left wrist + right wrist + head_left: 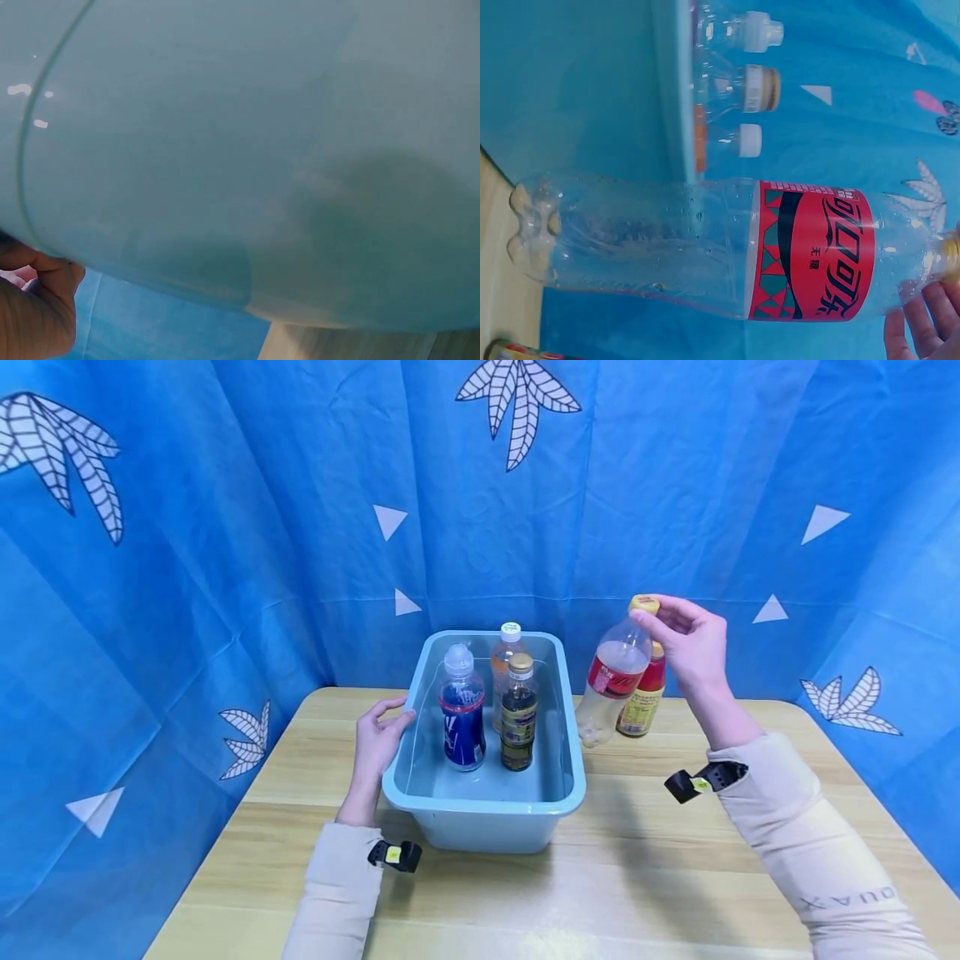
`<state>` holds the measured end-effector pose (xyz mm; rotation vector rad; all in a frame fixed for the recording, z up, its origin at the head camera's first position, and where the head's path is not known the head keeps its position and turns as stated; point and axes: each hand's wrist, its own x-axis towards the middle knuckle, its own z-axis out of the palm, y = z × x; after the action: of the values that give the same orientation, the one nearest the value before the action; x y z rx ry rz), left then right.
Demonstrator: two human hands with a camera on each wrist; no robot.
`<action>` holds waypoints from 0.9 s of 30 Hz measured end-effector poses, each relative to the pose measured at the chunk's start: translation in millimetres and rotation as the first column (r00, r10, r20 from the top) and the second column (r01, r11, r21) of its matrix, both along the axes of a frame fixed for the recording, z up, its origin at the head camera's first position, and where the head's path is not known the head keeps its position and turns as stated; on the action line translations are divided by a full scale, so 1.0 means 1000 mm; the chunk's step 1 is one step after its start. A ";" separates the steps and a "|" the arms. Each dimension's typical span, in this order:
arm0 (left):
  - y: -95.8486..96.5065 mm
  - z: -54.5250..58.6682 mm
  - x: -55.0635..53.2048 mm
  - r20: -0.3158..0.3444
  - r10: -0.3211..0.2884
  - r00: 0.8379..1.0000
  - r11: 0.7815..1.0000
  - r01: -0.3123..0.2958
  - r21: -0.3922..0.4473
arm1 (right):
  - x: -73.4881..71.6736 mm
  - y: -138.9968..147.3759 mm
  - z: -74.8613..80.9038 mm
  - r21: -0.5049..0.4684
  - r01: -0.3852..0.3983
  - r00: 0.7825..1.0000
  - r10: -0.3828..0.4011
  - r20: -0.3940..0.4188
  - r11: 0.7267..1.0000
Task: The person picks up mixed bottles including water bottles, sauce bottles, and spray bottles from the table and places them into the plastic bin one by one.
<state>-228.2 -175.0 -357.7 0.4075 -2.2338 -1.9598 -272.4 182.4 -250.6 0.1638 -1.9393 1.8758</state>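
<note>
My right hand (693, 639) pinches the yellow cap of a clear plastic cola bottle (613, 672) with a red label. The bottle leans, its base to the lower left, beside the right wall of a light blue plastic basin (573, 777). In the right wrist view the cola bottle (814, 251) looks empty. My left hand (377, 737) grips the basin's left rim, thumb on top. Inside the basin stand a blue-labelled sports drink bottle (462, 727), a dark drink bottle (518, 718) with a gold cap, and an orange-labelled bottle (501, 664) with a white cap.
A red and yellow labelled bottle (640, 706) stands on the wooden table (300, 860) behind the cola bottle, partly hidden by it. A blue patterned curtain (315, 527) hangs along the table's back and sides.
</note>
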 end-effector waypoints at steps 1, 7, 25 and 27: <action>0.000 0.000 0.000 0.002 0.001 1.000 1.000 -0.001 -0.001 | 0.001 0.000 0.003 -0.007 -0.006 1.000 0.006 -0.007 1.000; 0.000 0.000 0.000 0.014 0.002 1.000 1.000 -0.002 -0.010 | 0.010 0.002 0.017 -0.043 -0.041 0.999 0.039 -0.037 0.998; -0.001 -0.001 -0.001 0.011 -0.001 1.000 1.000 0.001 -0.007 | 0.042 0.002 0.067 -0.080 -0.173 0.983 0.167 -0.077 0.982; -0.001 0.000 -0.001 0.012 -0.002 1.000 1.000 0.002 -0.008 | 0.044 0.002 0.071 -0.079 -0.177 0.982 0.171 -0.076 0.981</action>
<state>-229.0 -176.0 -358.2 0.4176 -2.2493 -1.9534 -228.5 184.7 -179.1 0.3791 -1.8469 2.0318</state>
